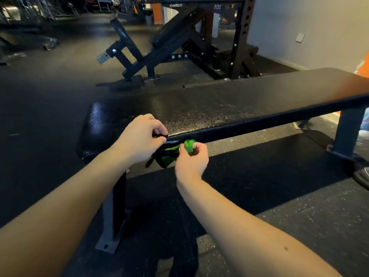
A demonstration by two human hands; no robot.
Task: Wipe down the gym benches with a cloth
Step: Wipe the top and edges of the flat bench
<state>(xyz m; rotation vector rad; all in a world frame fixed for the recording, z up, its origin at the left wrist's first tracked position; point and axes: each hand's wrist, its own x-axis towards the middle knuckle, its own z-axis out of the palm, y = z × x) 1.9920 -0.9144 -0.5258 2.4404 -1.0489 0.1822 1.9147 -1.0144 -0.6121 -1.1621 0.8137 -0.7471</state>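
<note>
Both hands pinch the green-and-black cloth (169, 154) at the flat bench (219, 108) edge, apparently spreading it: left hand (139, 136) and right hand (191, 156) fingers closed on it

A dark rubber floor (279, 196) with pale speckles spreads below and to the right of the hands. Far beyond the hands stands an inclined black machine (159, 43) on a steel frame, and one arm of it ends in a bare grey metal stub (102, 57). Just right of this machine rises a dark upright post (240, 37) with a row of round holes. To the far right of the hands is a pale wall (309, 23) which carries a small white plate (300, 37). Orange panels (156, 12) show dimly in the background.
</note>
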